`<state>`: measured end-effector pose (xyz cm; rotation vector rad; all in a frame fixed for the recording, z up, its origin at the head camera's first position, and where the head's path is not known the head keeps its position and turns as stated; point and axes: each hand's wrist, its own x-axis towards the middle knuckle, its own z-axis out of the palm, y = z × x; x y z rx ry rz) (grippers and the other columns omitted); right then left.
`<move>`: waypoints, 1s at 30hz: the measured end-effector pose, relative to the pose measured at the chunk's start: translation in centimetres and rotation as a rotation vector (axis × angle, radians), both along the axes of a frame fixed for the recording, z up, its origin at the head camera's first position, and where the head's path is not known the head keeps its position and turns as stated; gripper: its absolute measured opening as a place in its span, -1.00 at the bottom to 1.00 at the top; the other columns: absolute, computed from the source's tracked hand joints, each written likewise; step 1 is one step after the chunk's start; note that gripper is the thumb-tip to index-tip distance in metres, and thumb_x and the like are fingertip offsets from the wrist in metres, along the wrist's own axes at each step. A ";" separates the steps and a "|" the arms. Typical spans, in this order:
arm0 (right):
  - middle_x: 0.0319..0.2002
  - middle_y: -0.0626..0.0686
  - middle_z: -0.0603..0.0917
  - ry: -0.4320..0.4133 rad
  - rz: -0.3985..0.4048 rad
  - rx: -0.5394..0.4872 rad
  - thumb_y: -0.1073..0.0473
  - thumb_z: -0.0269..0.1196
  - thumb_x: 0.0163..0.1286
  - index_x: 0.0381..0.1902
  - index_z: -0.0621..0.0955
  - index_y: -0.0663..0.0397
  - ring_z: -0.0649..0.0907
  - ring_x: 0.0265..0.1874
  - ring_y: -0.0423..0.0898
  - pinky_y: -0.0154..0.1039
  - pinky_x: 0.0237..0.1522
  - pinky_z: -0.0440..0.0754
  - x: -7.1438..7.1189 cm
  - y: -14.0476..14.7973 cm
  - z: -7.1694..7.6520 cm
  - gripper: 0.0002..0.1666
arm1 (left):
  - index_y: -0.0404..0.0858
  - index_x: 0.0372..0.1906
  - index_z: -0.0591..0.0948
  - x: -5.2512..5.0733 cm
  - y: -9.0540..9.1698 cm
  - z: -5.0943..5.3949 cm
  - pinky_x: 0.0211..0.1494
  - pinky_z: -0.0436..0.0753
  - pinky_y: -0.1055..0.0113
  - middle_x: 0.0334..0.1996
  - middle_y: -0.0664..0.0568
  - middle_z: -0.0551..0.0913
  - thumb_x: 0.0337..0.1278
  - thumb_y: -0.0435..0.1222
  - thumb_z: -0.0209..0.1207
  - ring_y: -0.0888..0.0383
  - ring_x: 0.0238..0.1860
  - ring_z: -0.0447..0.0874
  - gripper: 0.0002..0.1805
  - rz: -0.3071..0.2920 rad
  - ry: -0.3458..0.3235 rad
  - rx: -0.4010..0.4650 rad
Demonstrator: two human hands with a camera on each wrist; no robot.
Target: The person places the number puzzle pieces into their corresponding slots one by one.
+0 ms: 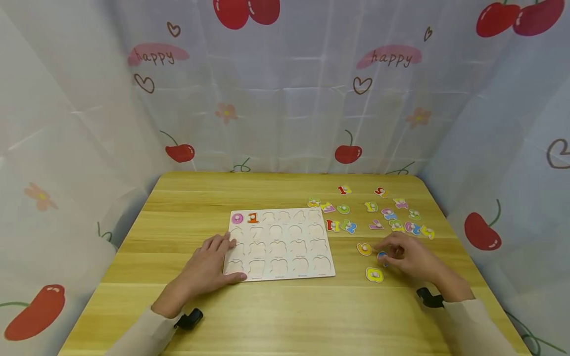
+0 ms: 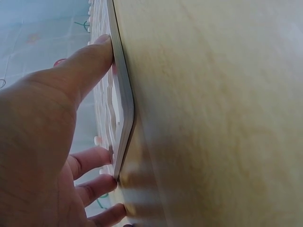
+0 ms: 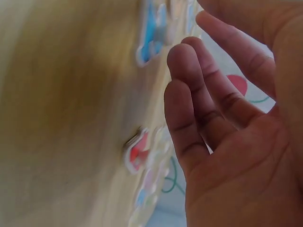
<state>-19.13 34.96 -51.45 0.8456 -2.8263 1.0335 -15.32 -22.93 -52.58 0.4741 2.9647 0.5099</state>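
Observation:
A wooden number puzzle board (image 1: 287,247) lies on the table with rows of recesses. A pink 0 piece (image 1: 237,218) and an orange 1 piece (image 1: 253,218) sit in its top left recesses. My left hand (image 1: 206,264) rests on the board's left side, thumb (image 2: 97,54) on top near the front edge, other fingertips at the left edge. Above the table my right hand (image 1: 411,254) hovers with fingers loosely bent and nothing held. Beneath its fingertips lies a blue piece (image 1: 382,258), partly hidden. A red piece (image 3: 137,153) shows beside that hand in the right wrist view.
An orange piece (image 1: 364,249) and a yellow piece (image 1: 374,275) lie between board and right hand. Several knobbed number pieces, including a red-and-yellow one (image 1: 333,225) and a purple 7 (image 1: 376,225), spread over the table's back right. A printed curtain (image 1: 285,99) encloses the table.

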 end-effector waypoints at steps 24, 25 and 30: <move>-0.17 -0.21 0.79 -0.050 -0.126 0.073 0.21 0.63 0.50 -0.03 0.92 -0.13 0.61 -0.28 -0.43 -0.37 -0.20 0.68 0.4 1.0 -1.2 -0.85 | -0.24 0.72 0.53 0.1 -0.2 -0.4 0.64 0.52 -0.50 0.82 -0.29 0.35 0.26 0.47 0.51 -0.47 0.71 0.40 0.18 -0.001 0.007 -0.005; -0.18 -0.21 0.79 -0.050 -0.134 0.076 0.20 0.63 0.50 -0.04 0.92 -0.13 0.61 -0.28 -0.43 -0.37 -0.20 0.68 0.3 0.9 -1.2 -0.85 | -0.24 0.72 0.53 0.1 -0.2 -0.3 0.64 0.52 -0.50 0.82 -0.29 0.35 0.26 0.47 0.51 -0.46 0.71 0.40 0.19 -0.001 0.005 -0.005; -0.18 -0.19 0.79 -0.023 -0.142 0.073 0.22 0.66 0.45 -0.11 0.90 -0.12 0.60 -0.29 -0.42 -0.38 -0.22 0.67 0.3 0.8 -1.2 -0.86 | -0.24 0.74 0.51 -0.1 -0.2 -0.3 0.63 0.53 -0.49 0.83 -0.29 0.34 0.27 0.47 0.50 -0.44 0.72 0.39 0.19 0.000 0.004 -0.015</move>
